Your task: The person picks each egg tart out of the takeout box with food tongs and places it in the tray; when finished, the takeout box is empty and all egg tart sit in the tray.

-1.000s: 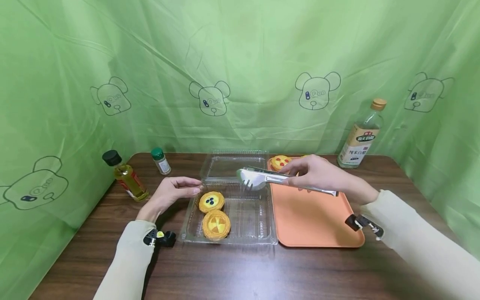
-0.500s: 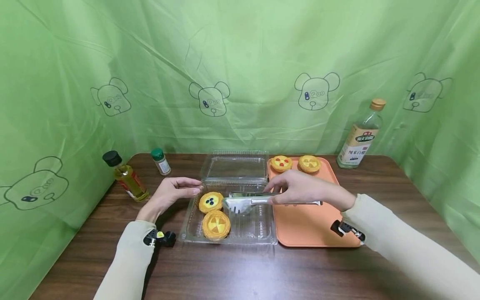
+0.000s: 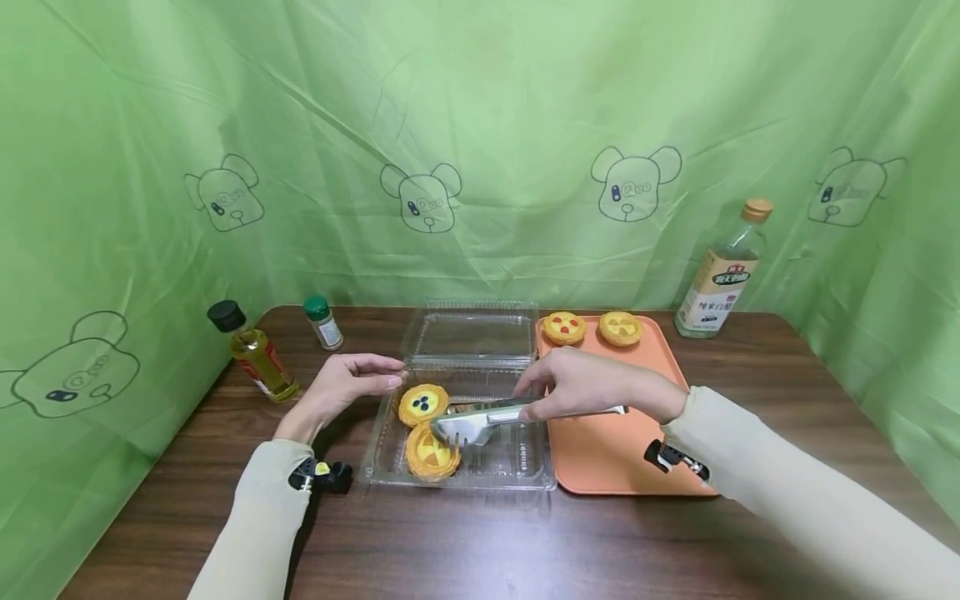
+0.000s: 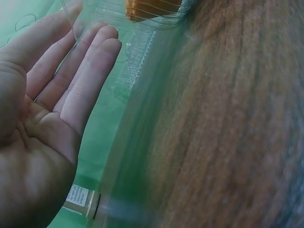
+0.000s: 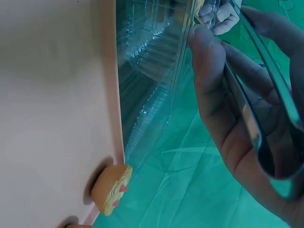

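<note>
My right hand (image 3: pixel 581 383) holds a pair of metal serving tongs (image 3: pixel 498 415) over the clear plastic food box (image 3: pixel 498 481). The tongs' slotted head overlaps the upper edge of an egg tart (image 3: pixel 427 462) with wedge-shaped topping; in the right wrist view the tongs' arms stand apart. Behind that tart, an egg tart with blueberries (image 3: pixel 424 404) sits in the box. At the box's left edge, my left hand (image 3: pixel 345 390) pinches the rim between thumb and fingers. In the left wrist view its fingers (image 4: pixel 90 85) are fairly straight.
An orange tray (image 3: pixel 626 467) lies right of the box, bearing a tart with red pieces (image 3: pixel 564 328) and another tart (image 3: pixel 620 329). An oil bottle (image 3: pixel 262 362) and a green-capped shaker (image 3: pixel 324 323) stand left, a vinegar bottle (image 3: pixel 716 283) back right. The box lid (image 3: pixel 472 333) lies open behind.
My right hand has carried the tongs left and down from beside the tray, over the box to the tart with wedges. The left hand stays at the box's edge.
</note>
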Action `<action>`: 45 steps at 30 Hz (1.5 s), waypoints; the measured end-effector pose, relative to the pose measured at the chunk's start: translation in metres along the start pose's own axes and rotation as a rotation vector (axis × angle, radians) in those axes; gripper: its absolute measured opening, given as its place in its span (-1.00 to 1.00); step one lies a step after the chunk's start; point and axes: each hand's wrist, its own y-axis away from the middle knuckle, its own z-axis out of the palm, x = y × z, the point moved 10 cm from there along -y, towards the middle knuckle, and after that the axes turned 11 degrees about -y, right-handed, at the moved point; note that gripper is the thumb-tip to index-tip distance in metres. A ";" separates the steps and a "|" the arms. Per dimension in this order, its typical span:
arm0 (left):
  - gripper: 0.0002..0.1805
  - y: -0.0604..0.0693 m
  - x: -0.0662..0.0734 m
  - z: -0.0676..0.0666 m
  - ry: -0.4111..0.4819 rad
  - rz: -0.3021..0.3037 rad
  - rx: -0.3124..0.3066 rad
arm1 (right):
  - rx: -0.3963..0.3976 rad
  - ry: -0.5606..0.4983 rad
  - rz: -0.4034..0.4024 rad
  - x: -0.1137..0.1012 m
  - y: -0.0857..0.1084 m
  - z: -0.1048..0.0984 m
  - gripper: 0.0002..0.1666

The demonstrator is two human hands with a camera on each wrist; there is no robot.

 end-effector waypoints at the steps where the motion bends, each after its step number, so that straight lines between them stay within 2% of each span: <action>1: -0.57 0.000 0.000 0.000 0.002 -0.003 -0.001 | -0.001 -0.009 0.007 0.001 0.000 0.000 -0.64; 17: -0.56 0.000 -0.001 0.001 0.004 -0.015 -0.001 | -0.062 0.012 -0.022 -0.005 -0.009 0.011 -0.72; 29: -0.56 -0.002 -0.001 0.000 -0.013 -0.016 -0.002 | -0.068 0.012 -0.018 -0.008 -0.011 0.017 -0.74; 35: -0.56 -0.001 0.001 0.000 0.011 -0.010 -0.001 | -0.063 0.001 -0.035 -0.011 -0.013 0.019 -0.77; 45: -0.55 -0.001 0.000 0.000 -0.008 -0.023 -0.006 | -0.057 0.029 -0.078 -0.011 -0.010 0.022 -0.77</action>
